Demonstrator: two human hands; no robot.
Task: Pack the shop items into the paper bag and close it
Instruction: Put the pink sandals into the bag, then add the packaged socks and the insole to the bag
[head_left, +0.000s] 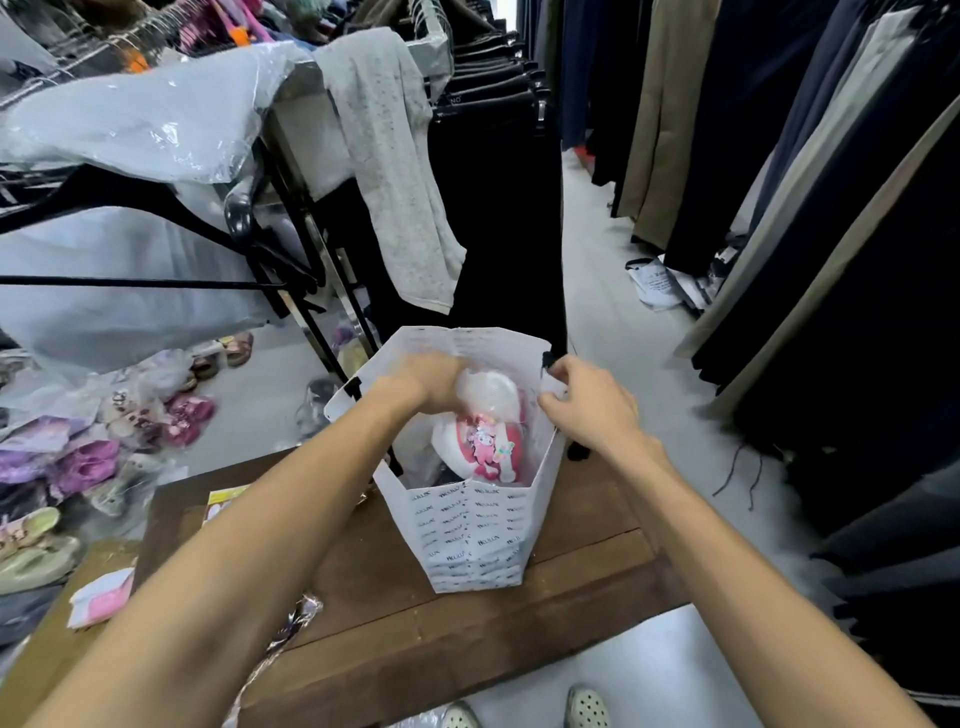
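A white printed paper bag (475, 540) stands open on the brown wooden table (582, 577). Inside it lies a pair of pink and white children's shoes (485, 447) wrapped in clear plastic. My left hand (426, 382) reaches into the bag's mouth and grips the top of the plastic-wrapped shoes. My right hand (587, 402) pinches the bag's right rim by its black handle. The bottom of the bag is hidden by the shoes.
A pink and white packet (101, 597), a yellow card (223, 501) and crinkled clear wrap (291, 623) lie on the table's left part. Bagged shoes (88, 462) pile up on the floor at left. Clothes racks (493, 156) stand behind and to the right.
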